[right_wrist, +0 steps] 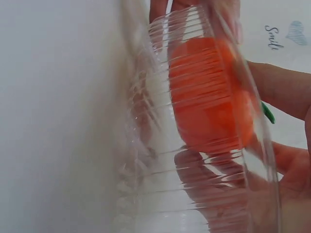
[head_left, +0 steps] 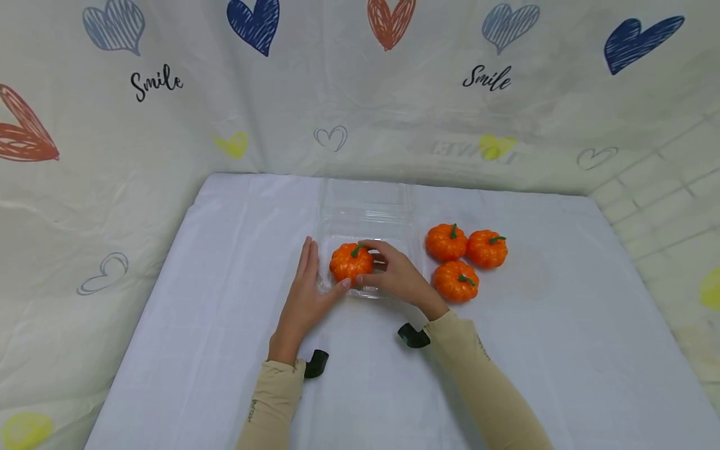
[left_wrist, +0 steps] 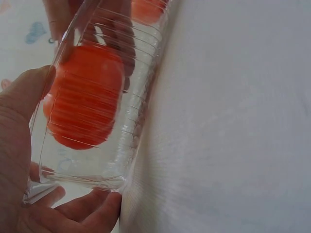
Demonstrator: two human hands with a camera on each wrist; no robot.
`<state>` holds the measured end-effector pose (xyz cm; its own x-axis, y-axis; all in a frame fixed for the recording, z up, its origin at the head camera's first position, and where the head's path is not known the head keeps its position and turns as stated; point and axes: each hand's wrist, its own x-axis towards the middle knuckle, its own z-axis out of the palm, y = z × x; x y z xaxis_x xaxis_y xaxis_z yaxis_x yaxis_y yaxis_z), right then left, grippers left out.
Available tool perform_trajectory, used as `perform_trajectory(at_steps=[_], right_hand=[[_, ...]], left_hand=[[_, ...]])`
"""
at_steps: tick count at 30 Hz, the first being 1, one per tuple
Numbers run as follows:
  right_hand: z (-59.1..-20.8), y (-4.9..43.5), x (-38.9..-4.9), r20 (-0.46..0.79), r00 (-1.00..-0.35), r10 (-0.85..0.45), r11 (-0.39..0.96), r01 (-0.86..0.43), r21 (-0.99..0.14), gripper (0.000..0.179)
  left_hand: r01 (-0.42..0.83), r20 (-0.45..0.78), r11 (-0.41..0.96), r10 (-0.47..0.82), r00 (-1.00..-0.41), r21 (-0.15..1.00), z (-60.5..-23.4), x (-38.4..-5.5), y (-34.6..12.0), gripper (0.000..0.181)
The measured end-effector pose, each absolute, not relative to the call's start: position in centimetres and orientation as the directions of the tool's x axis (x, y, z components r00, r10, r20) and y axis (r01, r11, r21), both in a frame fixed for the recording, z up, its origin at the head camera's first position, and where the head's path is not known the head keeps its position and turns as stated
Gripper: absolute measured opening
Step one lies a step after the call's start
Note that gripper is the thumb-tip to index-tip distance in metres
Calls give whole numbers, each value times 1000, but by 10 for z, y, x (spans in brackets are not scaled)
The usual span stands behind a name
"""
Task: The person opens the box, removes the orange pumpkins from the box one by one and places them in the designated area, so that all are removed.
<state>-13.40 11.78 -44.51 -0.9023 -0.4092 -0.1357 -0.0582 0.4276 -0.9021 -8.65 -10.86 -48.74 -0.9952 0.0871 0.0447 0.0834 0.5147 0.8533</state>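
An orange toy pumpkin (head_left: 350, 262) with a green stem sits inside a clear plastic clamshell container (head_left: 368, 294). My right hand (head_left: 396, 273) holds this pumpkin from its right side, thumb in front and curled fingers behind. Through the ribbed wall, the right wrist view shows the pumpkin (right_wrist: 206, 94) low in the container, with fingers (right_wrist: 214, 179) beside it. My left hand (head_left: 308, 294) braces the container's front left corner. Its straight fingers lie along the left side, and its thumb (left_wrist: 29, 90) touches the front rim.
The container's lid (head_left: 367, 197) lies folded back toward the wall. Right of the container sit three more toy pumpkins: one at the back (head_left: 446, 242), one farther right (head_left: 487, 249) and one in front (head_left: 455, 281). A white cloth (head_left: 225, 281) covers the table; a heart-printed sheet (head_left: 382, 94) hangs behind.
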Motion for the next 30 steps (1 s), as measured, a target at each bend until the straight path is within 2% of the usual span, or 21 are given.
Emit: perform_trajectory(at_steps=[10,30], right_hand=[[-440,122,-128,-36,-933,-357,274,-68,-959,67],[-423,136,-114,46,-972,-232,241,-103,-965,72]], left_hand=[[79,45,518,79,-996,852,-490,-87,-108,112],[58,22,521,75,-997,852,-487,-86,-108,115]])
